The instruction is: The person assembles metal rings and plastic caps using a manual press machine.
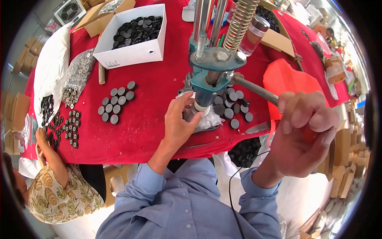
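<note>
Table: a red cloth table (151, 131) carries everything, with the press at its near edge.
Press: a blue-green hand press (211, 75) with a coil spring stands upright in front of the person; its ram sits low over the base.
White box: an open box (133, 53) of black discs sits at the far left, well apart from the press.
Loose discs: one group of black discs (116, 102) lies left of the press, another (232, 107) just right of it.
Risk: as I judge it, the left fingertips sit right beside the ram, so a pull on the lever could pinch them; a piece set off-centre could also be crushed crooked.
Right hand: the right hand (306, 133) is raised near the camera, fist closed around the lever handle (254, 89).
Left hand: the left hand (179, 119) reaches forward, wrist straight, fingers curled and pinching the small piece (197, 112) under the ram.
Other person: another person's hand (39, 135) rests at the table's left edge among ring-shaped parts (65, 123).
</note>
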